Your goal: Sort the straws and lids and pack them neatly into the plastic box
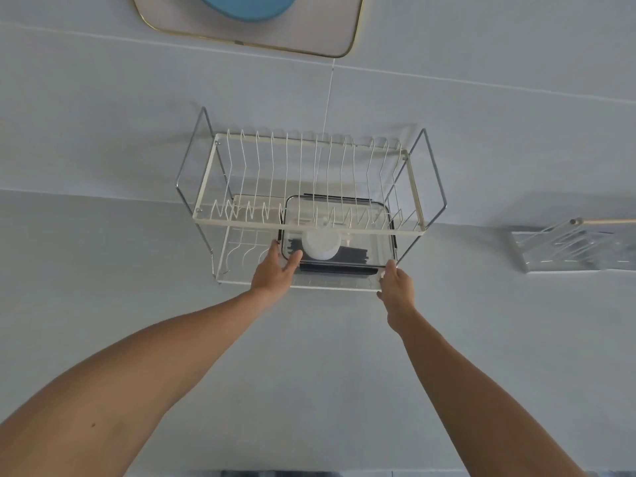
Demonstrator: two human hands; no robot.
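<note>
A clear plastic box (371,246) with a dark-rimmed lid sits on the lower tier of a white wire rack (306,225). Through the box show a stack of white lids (321,247) and dark straws (354,253) lying flat. My left hand (275,271) touches the box's near left corner, fingers stretched onto its top. My right hand (395,284) is at the near right corner, fingers against the box's edge. Whether either hand grips the box is unclear.
The two-tier rack stands on a pale counter against a tiled wall; its upper tier is bare wire. A clear acrylic holder (571,249) with a wooden stick lies to the right. A gold-rimmed tray (303,46) with a blue round object (247,5) sits at the back.
</note>
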